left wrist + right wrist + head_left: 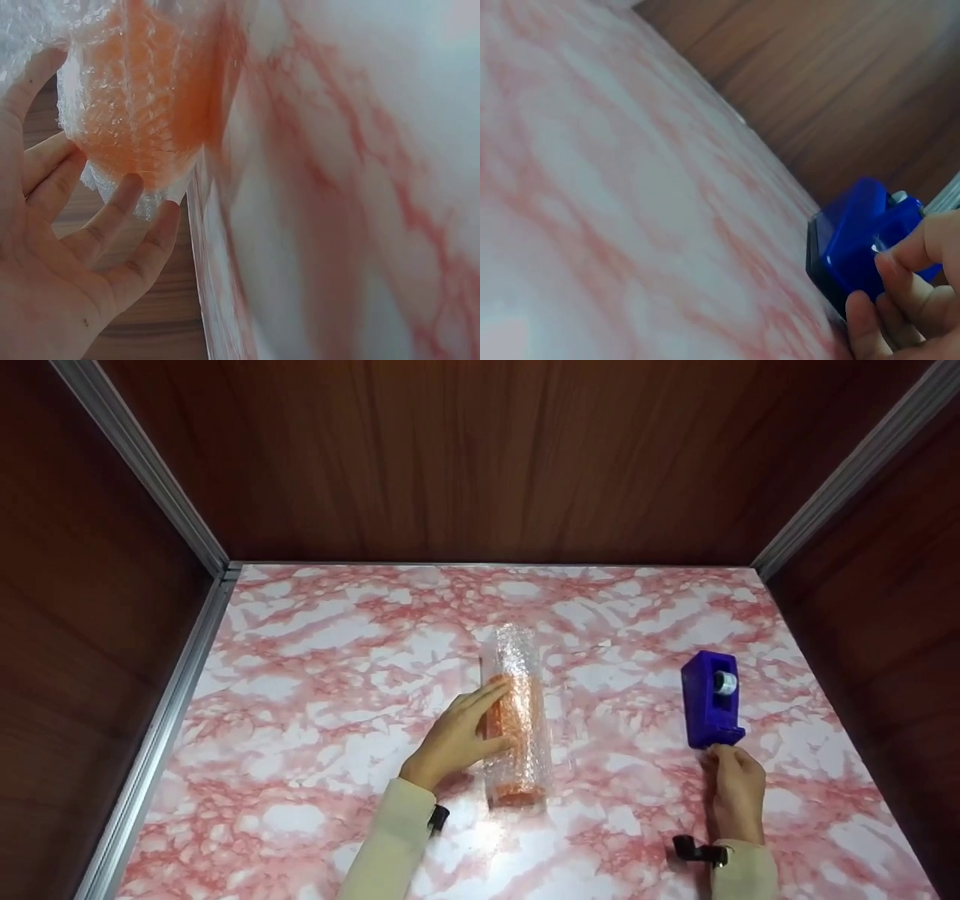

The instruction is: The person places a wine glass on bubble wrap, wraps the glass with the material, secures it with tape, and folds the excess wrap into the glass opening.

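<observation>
An orange cylinder (514, 720) lies on the table inside clear bubble wrap (514, 649), its far end only wrap. My left hand (450, 739) holds it from the left, thumb and fingers spread over its side and top. In the left wrist view the fingertips (131, 184) press against the wrap around the orange body. To the right stands a blue-purple tape dispenser (701, 701) with a small tape roll (724, 682) in it. At its near end my right hand (739, 787) pinches a short bit of clear tape (878, 246) between thumb and forefinger.
The table (300, 750) has a red and white marbled top. Dark wood panels (480, 465) rise at the back and both sides, with metal rails (191, 637) along the corners and edges.
</observation>
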The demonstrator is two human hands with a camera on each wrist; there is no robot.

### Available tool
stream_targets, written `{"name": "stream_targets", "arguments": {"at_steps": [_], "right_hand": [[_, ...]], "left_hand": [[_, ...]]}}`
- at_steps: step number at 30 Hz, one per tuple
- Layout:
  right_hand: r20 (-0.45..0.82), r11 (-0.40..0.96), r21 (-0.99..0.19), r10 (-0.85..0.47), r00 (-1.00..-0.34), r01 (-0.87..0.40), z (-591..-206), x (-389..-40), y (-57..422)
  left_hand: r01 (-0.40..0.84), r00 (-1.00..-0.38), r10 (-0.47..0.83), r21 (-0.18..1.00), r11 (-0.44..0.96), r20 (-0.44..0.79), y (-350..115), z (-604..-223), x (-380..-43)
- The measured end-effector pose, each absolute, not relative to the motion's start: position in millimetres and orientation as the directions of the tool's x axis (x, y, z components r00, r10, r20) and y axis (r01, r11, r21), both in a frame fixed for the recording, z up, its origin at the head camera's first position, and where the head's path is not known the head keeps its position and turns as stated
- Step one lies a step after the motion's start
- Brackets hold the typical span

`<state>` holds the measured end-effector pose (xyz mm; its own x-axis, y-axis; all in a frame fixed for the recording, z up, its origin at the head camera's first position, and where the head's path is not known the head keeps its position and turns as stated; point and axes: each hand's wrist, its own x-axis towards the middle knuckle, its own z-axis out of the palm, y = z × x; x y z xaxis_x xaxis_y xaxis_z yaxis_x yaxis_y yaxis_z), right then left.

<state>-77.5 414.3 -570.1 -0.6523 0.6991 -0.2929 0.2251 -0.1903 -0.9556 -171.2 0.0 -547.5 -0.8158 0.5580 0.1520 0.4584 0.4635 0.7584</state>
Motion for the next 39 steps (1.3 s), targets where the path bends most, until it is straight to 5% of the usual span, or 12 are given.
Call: {"name": "stream_targets", "arguments": {"at_steps": [8,15,22,39], "right_hand": [[-0.235,-0.229,-0.965,0.546,-0.804,0.126,-572.3,-65.5,410.6],[-0.184,0.014,-0.976,0.481,-0.857,0.218,-559.7,-66.5,398.4],[0.034,0.345,-0.936,0.281,-0.959,0.068,-540.3,-76.4,382.7],[0.225,0.443,-0.861,-0.104,-0.969,-0.248,-473.4,-105.5,320.1]], "left_hand": [[0.458,-0.815,0.561,0.757,0.465,0.148,0.2,-546.4,-171.1],[0.451,-0.817,0.560,0.760,0.468,0.140,0.3,-545.4,-171.1],[0.463,-0.816,0.557,0.749,0.474,0.152,1.3,-545.9,-172.0],[0.455,-0.819,0.557,0.744,0.490,0.134,3.9,-543.1,-172.3]]}}
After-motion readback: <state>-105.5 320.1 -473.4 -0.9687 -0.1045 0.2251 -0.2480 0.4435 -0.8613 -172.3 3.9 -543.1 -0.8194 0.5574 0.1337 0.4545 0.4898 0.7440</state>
